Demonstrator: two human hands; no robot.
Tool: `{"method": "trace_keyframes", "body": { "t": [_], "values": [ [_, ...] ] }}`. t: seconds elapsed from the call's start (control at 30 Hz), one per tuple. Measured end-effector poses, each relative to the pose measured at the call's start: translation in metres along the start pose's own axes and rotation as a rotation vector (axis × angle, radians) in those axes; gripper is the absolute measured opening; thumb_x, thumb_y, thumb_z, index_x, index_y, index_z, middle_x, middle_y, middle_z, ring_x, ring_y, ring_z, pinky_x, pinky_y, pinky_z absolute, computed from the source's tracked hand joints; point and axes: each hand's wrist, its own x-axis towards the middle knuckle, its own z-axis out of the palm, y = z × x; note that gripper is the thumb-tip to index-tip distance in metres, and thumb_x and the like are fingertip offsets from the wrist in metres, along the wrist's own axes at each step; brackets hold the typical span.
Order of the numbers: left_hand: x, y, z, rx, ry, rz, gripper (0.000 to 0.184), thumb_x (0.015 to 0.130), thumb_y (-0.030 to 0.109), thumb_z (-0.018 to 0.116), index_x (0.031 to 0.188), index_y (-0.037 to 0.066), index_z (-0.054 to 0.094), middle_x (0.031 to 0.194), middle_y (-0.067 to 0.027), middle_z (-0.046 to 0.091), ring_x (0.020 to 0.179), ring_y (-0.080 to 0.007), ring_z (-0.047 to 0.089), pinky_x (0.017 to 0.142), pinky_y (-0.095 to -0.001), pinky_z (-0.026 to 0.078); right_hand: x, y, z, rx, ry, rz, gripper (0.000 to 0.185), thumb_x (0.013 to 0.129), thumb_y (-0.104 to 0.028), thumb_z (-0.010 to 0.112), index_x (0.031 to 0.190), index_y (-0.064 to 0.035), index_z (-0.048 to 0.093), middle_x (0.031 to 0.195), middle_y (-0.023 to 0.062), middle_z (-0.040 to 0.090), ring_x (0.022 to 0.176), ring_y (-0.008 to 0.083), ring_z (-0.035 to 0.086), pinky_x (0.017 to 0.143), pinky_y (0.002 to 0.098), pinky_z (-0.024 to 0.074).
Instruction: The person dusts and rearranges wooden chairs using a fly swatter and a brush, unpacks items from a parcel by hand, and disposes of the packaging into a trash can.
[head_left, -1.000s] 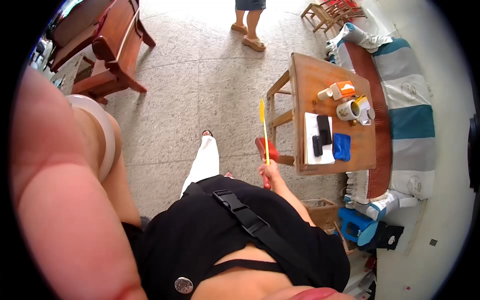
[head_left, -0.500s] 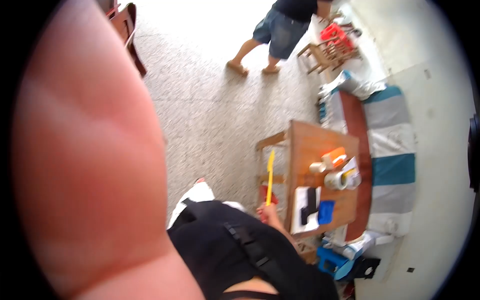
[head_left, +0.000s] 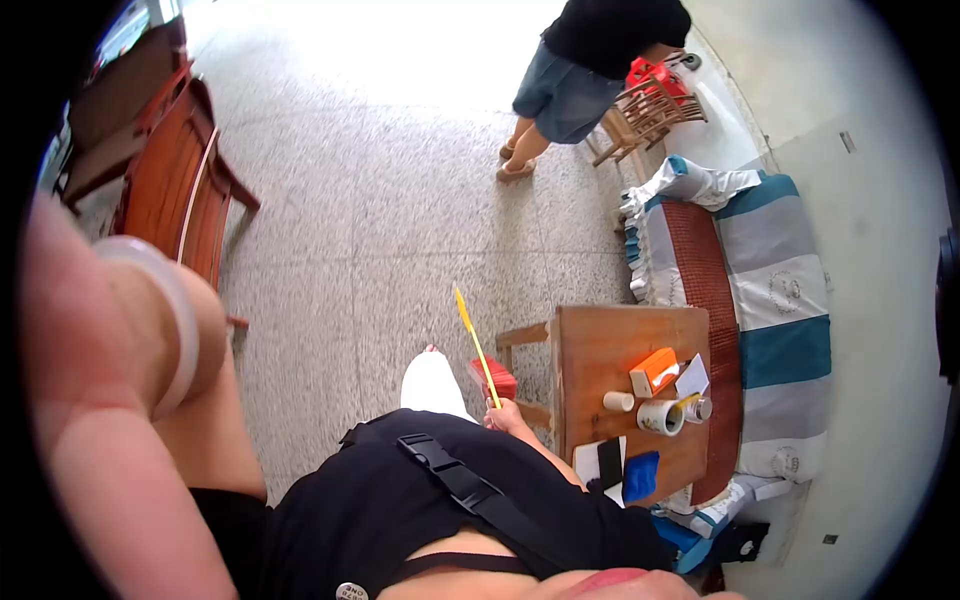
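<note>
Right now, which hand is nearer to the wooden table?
Right. The right hand, gripping a yellow stick, is just left of the wooden table in view; the left arm is raised at the far left edge.

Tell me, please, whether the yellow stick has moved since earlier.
Yes: the yellow stick moved forward alongside the wooden table, tip roughly level with its far end.

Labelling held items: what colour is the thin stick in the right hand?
Yellow; the stick in the right hand shows best in the head view.
</note>
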Motion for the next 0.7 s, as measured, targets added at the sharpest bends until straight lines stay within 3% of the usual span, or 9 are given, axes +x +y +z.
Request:
{"method": "trace_keyframes", "body": {
  "t": [0.13,0.2,0.27,0.37,0.43,0.53,0.57,0.63,0.7],
  "values": [
    [-0.012,-0.051,0.044,0.036,-0.008,-0.033,0.024,0.083,0.020,0.047,0.098,0.002,0.049,0.101,-0.0149,0.050,0.100,-0.0262,0.047,0.090,-0.0418,0.035,0.087,-0.028,-0.012,0.084,-0.003,-0.040,0.011,0.069,0.005,0.049,0.072,-0.0055,0.050,0.056,0.0051,0.049,0.048,0.0158,0.050,0.039,0.0318,0.0376],
    [-0.032,-0.072,0.065,0.069,-0.002,-0.182,0.024,0.083,0.021,0.046,0.098,0.002,0.049,0.101,-0.0152,0.050,0.100,-0.0263,0.047,0.090,-0.0420,0.035,0.102,-0.077,-0.025,0.107,-0.038,0.049,0.012,0.070,0.005,0.048,0.069,-0.0074,0.046,0.055,0.0045,0.048,0.045,0.0161,0.050,0.037,0.0313,0.0396],
    [-0.072,-0.081,0.091,0.072,-0.054,-0.545,0.024,0.084,0.021,0.045,0.098,0.002,0.049,0.101,-0.0155,0.050,0.100,-0.0264,0.047,0.090,-0.0423,0.035,0.158,-0.095,-0.034,-0.048,-0.033,-0.062,0.008,0.073,0.000,0.048,0.070,-0.0066,0.046,0.056,0.0053,0.050,0.043,0.0152,0.051,0.037,0.0298,0.0428],
    [-0.170,-0.063,0.149,-0.109,-0.356,-1.307,0.024,0.074,0.000,0.053,0.098,0.000,0.050,0.095,-0.0138,0.054,0.093,-0.0237,0.052,0.082,-0.0315,0.039,0.180,-0.175,-0.036,-0.061,-0.023,-0.067,0.012,0.081,-0.011,0.045,0.080,0.0002,0.050,0.061,0.0091,0.053,0.047,0.0169,0.053,0.038,0.0304,0.0443],
    [-0.264,-0.017,0.187,-0.308,-0.424,-1.720,0.021,0.075,0.003,0.053,0.096,0.000,0.052,0.091,-0.0126,0.056,0.087,-0.0223,0.055,0.076,-0.0305,0.042,0.206,-0.217,-0.028,0.098,-0.007,-0.084,0.009,0.080,-0.008,0.045,0.081,-0.0002,0.051,0.062,0.0098,0.052,0.048,0.0179,0.054,0.039,0.0306,0.0449],
    [-0.369,0.065,0.230,-0.751,-0.151,-2.327,0.018,0.077,0.008,0.053,0.093,0.000,0.055,0.084,-0.0108,0.060,0.077,-0.0202,0.059,0.067,-0.0291,0.048,0.227,-0.300,-0.016,0.360,-0.094,-0.020,0.013,0.074,0.001,0.046,0.087,0.0007,0.044,0.067,0.0108,0.051,0.046,0.0203,0.053,0.038,0.0317,0.0450],
    [-0.367,0.062,0.243,-0.979,0.087,-2.735,0.018,0.079,0.010,0.053,0.094,0.000,0.054,0.085,-0.0103,0.060,0.077,-0.0189,0.059,0.068,-0.0291,0.049,0.233,-0.328,-0.012,0.513,-0.147,0.020,0.015,0.074,0.000,0.046,0.089,0.0012,0.043,0.067,0.0105,0.050,0.045,0.0202,0.051,0.037,0.0317,0.0445],
    [-0.389,0.037,0.265,-1.415,0.388,-2.868,0.021,0.081,0.014,0.053,0.097,0.001,0.051,0.087,-0.0105,0.058,0.078,-0.0187,0.058,0.069,-0.0300,0.050,0.234,-0.374,0.000,0.795,-0.240,0.120,0.021,0.073,-0.001,0.046,0.092,0.0021,0.040,0.066,0.0098,0.050,0.043,0.0202,0.049,0.037,0.0318,0.0434],
    [-0.410,-0.009,0.289,-1.505,0.213,-2.766,0.022,0.083,0.017,0.051,0.097,0.000,0.049,0.088,-0.0104,0.054,0.083,-0.0204,0.057,0.071,-0.0347,0.050,0.232,-0.431,0.026,0.750,-0.192,0.050,0.009,0.076,-0.008,0.045,0.081,-0.0012,0.048,0.064,0.0089,0.053,0.047,0.0159,0.049,0.041,0.0241,0.0437]
  ]
}}
